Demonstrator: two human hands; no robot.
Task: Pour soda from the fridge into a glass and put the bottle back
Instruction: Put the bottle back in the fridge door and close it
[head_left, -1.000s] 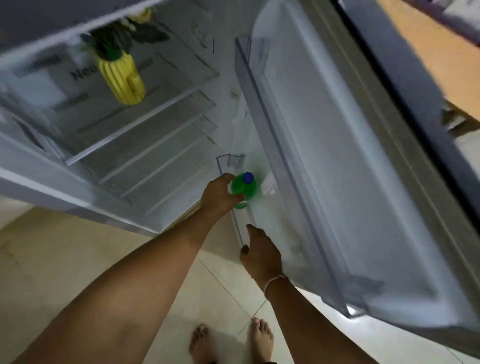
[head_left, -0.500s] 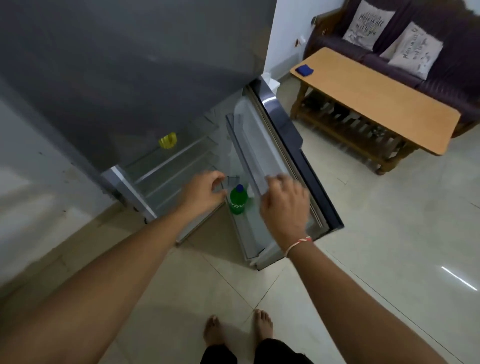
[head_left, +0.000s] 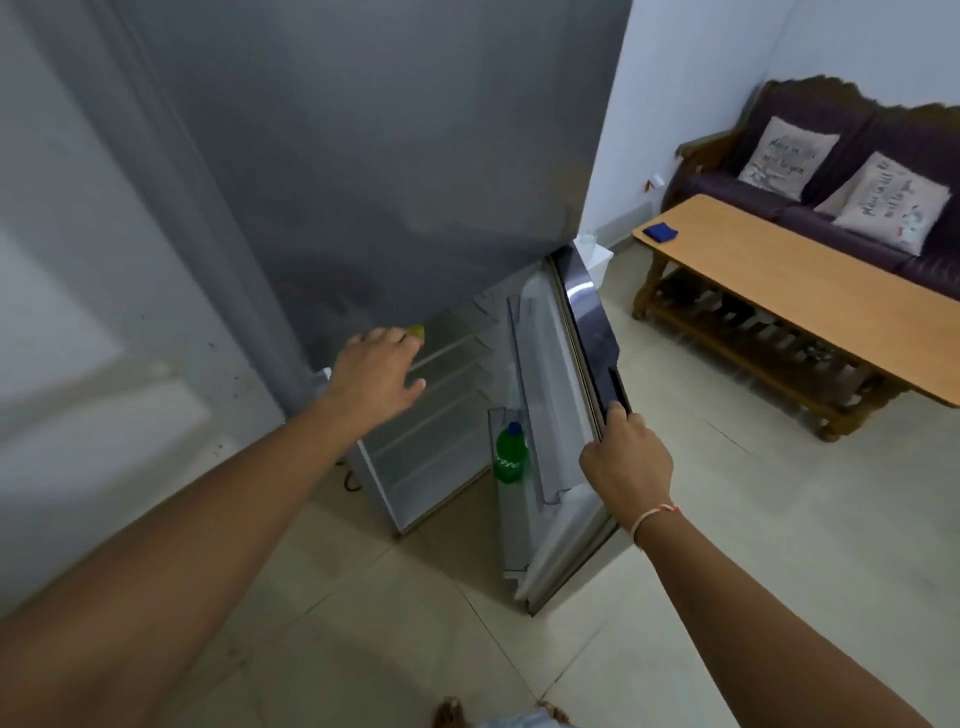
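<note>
A green soda bottle (head_left: 510, 455) with a blue cap stands upright in the lower rack of the open fridge door (head_left: 558, 415). My right hand (head_left: 626, 467) grips the door's outer dark edge, a little to the right of the bottle. My left hand (head_left: 376, 371) hovers with spread fingers in front of the fridge's upper shelves (head_left: 441, 395), holding nothing and well clear of the bottle. No glass shows in this view.
The grey fridge body (head_left: 389, 156) rises ahead. A yellow object (head_left: 417, 330) peeks out on a shelf behind my left hand. A wooden coffee table (head_left: 789, 291) with a blue cloth (head_left: 661, 232) stands at right before a dark sofa (head_left: 852, 197). Tiled floor lies below.
My left hand let go of the bottle and rose away from it. My right hand moved from the door's inside to grip its outer edge. The view pulled back and upward.
</note>
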